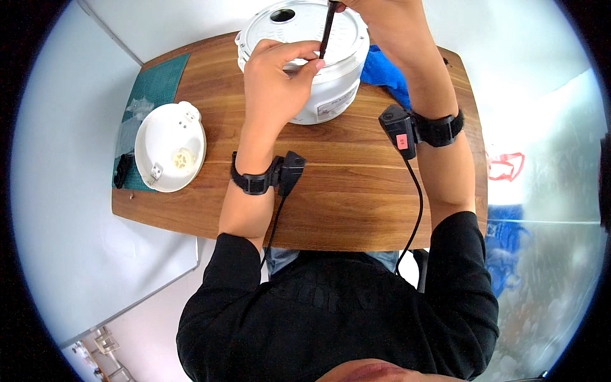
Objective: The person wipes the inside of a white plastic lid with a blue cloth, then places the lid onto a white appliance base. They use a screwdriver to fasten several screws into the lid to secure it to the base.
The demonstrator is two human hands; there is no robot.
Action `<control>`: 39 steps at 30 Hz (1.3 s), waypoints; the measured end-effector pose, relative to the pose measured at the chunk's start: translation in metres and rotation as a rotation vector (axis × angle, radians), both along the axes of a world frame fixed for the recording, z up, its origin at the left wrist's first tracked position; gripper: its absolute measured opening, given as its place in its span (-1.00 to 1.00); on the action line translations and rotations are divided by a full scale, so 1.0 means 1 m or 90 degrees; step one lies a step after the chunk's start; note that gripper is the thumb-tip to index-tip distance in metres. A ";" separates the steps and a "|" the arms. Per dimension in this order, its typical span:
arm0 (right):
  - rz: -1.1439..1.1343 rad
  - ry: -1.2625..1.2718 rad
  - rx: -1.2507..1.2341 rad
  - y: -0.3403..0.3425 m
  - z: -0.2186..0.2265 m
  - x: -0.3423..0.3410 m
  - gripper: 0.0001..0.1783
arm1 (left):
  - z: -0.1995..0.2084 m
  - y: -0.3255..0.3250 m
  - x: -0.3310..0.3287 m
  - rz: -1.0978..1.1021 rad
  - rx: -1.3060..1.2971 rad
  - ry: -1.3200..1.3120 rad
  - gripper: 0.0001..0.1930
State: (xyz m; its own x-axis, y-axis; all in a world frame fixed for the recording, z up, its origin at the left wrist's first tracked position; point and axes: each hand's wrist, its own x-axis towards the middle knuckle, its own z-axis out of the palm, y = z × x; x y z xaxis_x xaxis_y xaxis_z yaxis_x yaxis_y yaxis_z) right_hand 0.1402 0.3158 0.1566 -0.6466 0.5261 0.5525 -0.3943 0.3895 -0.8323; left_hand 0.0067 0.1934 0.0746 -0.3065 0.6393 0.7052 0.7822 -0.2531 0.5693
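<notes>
A white round appliance stands at the far side of the table, its flat vented face up with a dark round opening in it. Above its near rim, a dark screwdriver points down, slightly tilted. My right hand is closed on its upper part, partly cut off by the frame's top edge. The thumb and forefinger of my left hand pinch around its lower tip. Whether a screw sits between those fingertips is too small to tell. My left hand is over the appliance's near left side.
A white bowl-shaped cover with a small yellowish round part inside rests on a green cutting mat at the left. A blue cloth lies right of the appliance. Black cabled devices are strapped to both forearms above the wooden table.
</notes>
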 end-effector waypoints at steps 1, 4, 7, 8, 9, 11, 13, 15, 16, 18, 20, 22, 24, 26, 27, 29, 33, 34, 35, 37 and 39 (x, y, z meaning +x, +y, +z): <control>0.008 0.000 -0.008 -0.001 0.000 0.000 -0.70 | 0.000 0.000 -0.001 -0.002 -0.002 -0.001 -0.77; 0.009 0.005 -0.014 0.000 -0.001 -0.002 -0.71 | 0.001 -0.001 -0.002 -0.027 -0.002 -0.052 -0.79; 0.013 0.016 -0.027 -0.002 -0.003 -0.002 -0.73 | 0.001 -0.001 -0.004 -0.038 -0.016 -0.043 -0.80; 0.010 0.010 -0.030 -0.003 -0.003 -0.002 -0.74 | 0.002 -0.002 -0.006 -0.050 -0.021 -0.043 -0.81; 0.008 0.003 -0.034 -0.005 -0.004 -0.002 -0.74 | 0.003 -0.002 -0.009 -0.062 -0.026 -0.043 -0.82; 0.003 -0.002 -0.026 -0.005 -0.004 -0.002 -0.75 | 0.004 -0.002 -0.010 -0.074 -0.026 -0.052 -0.84; -0.007 0.000 -0.002 -0.006 -0.003 -0.001 -0.75 | 0.005 -0.001 -0.008 -0.077 -0.014 -0.069 -0.87; -0.047 -0.008 0.014 -0.009 -0.004 -0.003 -0.75 | 0.004 0.000 -0.001 -0.082 0.013 -0.130 -0.88; -0.065 -0.010 0.024 -0.011 -0.004 -0.005 -0.75 | 0.004 0.001 0.002 -0.082 0.028 -0.160 -0.89; -0.075 -0.025 0.035 -0.018 -0.002 -0.009 -0.74 | -0.005 0.007 0.001 -0.062 0.055 -0.111 -0.91; -0.089 -0.052 0.056 -0.021 0.000 -0.011 -0.72 | -0.007 0.008 0.001 -0.047 0.047 -0.080 -0.89; -0.108 -0.093 0.092 -0.021 0.003 -0.010 -0.70 | -0.003 0.006 0.003 -0.038 0.006 -0.068 -0.86; -0.030 -0.016 -0.011 -0.009 -0.004 -0.011 -0.68 | -0.001 0.007 0.004 -0.039 -0.006 -0.059 -0.86; 0.047 0.027 -0.098 -0.005 -0.008 -0.013 -0.66 | 0.000 0.006 0.002 -0.032 -0.014 -0.042 -0.86; 0.080 0.031 -0.134 -0.005 -0.008 -0.012 -0.65 | 0.000 0.006 0.001 -0.031 -0.017 -0.030 -0.86; 0.104 0.031 -0.147 -0.003 -0.009 -0.012 -0.67 | 0.001 0.006 0.000 -0.040 -0.028 -0.015 -0.85; 0.023 0.002 -0.060 -0.005 -0.012 -0.016 -0.77 | -0.001 0.008 -0.002 -0.088 -0.003 -0.061 -0.86; -0.011 -0.008 -0.039 -0.008 -0.011 -0.017 -0.78 | -0.002 0.009 -0.001 -0.104 0.018 -0.086 -0.86; -0.032 -0.013 -0.049 -0.014 -0.009 -0.017 -0.78 | -0.002 0.008 0.000 -0.097 0.014 -0.099 -0.87; -0.076 -0.023 -0.069 -0.024 -0.004 -0.016 -0.76 | -0.001 0.006 0.002 -0.084 0.008 -0.126 -0.88; -0.076 -0.046 -0.081 -0.026 -0.004 -0.017 -0.74 | -0.001 0.007 0.005 -0.067 -0.018 -0.155 -0.88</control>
